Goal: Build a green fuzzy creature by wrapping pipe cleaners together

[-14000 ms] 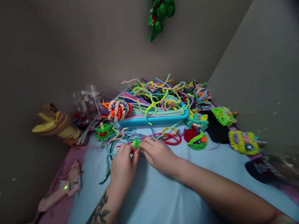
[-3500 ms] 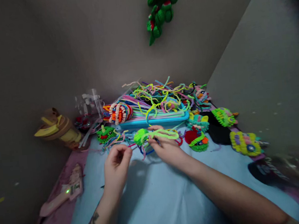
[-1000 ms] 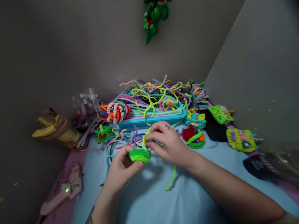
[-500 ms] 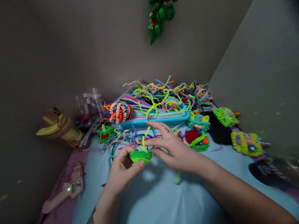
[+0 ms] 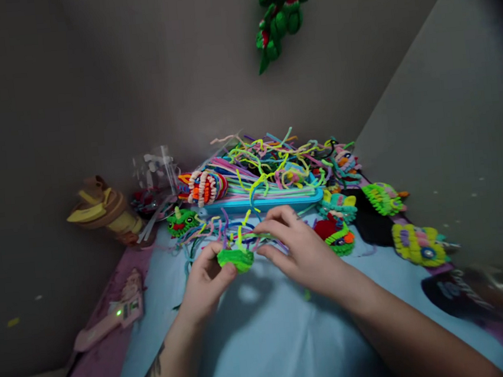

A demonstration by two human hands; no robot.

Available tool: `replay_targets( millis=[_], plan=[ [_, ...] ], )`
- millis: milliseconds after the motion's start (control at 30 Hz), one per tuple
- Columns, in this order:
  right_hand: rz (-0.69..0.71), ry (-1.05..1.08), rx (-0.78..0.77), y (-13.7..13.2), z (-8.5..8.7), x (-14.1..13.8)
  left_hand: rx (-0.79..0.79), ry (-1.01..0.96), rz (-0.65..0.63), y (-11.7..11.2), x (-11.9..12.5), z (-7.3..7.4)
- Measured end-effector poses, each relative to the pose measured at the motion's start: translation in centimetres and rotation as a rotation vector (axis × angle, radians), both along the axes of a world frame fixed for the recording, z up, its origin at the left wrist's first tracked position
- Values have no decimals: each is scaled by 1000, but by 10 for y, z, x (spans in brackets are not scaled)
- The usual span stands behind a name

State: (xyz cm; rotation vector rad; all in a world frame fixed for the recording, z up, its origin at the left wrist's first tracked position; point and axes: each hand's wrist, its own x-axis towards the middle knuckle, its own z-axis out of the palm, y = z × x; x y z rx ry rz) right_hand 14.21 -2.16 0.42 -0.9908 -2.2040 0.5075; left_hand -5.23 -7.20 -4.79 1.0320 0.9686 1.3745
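My left hand (image 5: 203,282) pinches a small coil of bright green pipe cleaner (image 5: 236,259) held just above the light blue cloth (image 5: 266,341). A loose yellow-green strand (image 5: 243,228) rises from the coil. My right hand (image 5: 299,249) is curled beside the coil on its right, fingertips pinching that strand where it leaves the coil. Both hands sit in front of a blue tray (image 5: 264,202) heaped with pipe cleaners in many colours.
Finished pipe-cleaner figures lie around: a green one (image 5: 181,220) at the left, a red and green one (image 5: 336,235), yellow-green ones (image 5: 383,196) (image 5: 419,244) along the right. A pink glue gun (image 5: 113,317) lies left. A wooden banana stack (image 5: 102,211) stands near the wall. A green figure (image 5: 283,7) hangs above.
My right hand's fingers, spread half a second ago, have curled in onto the strand by the coil. The left hand keeps its hold on the green coil in nearly the same place.
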Motion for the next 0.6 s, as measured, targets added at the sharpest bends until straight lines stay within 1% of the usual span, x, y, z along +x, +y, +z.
replay_targets(
  millis=[67, 233, 300, 367, 467, 600],
  plan=[
    [26, -49, -34, -1, -2, -1, -9, 27, 49, 0, 1, 1],
    [8, -191, 20, -2, -6, -1, -13, 85, 178, 1, 3, 5],
    [47, -261, 21, -2, -4, -1, -14, 104, 200, 1, 4, 5],
    [107, -279, 10, -3, -1, -1, -16, 122, 212, 1, 4, 5],
    [158, -203, -27, -3, 1, -2, -17, 149, 232, 1, 5, 5],
    [166, -23, -112, -2, 0, -4, -11, 206, 218, 1, 4, 6]
  ],
)
